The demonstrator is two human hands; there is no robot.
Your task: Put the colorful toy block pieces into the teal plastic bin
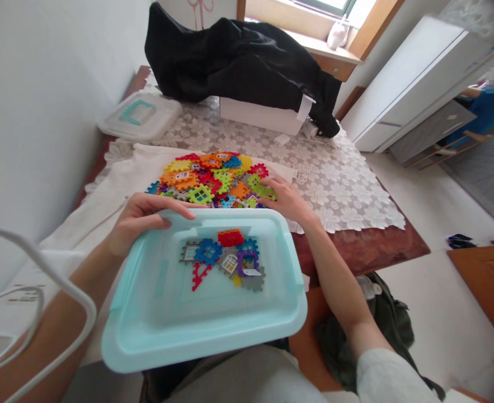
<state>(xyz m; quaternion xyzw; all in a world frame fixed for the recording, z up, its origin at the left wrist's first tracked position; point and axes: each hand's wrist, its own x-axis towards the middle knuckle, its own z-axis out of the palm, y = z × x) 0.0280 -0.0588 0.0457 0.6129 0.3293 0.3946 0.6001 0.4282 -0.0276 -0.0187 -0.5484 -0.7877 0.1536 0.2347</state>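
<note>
Tub (163,308) has long axis L-R, mouth up, prob. tilted.

Open pale-teal bin (207,354), several toothed pieces (230,262) inside; multicoloured heap (219,182) just beyond rim.

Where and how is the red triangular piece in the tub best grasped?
Probably by its near corner, pinched from above on the near side: the red triangular piece points that corner toward the wearer over bare floor of the tub, while its far edge lies close to the blue window piece, leaving less finger room there.
</note>
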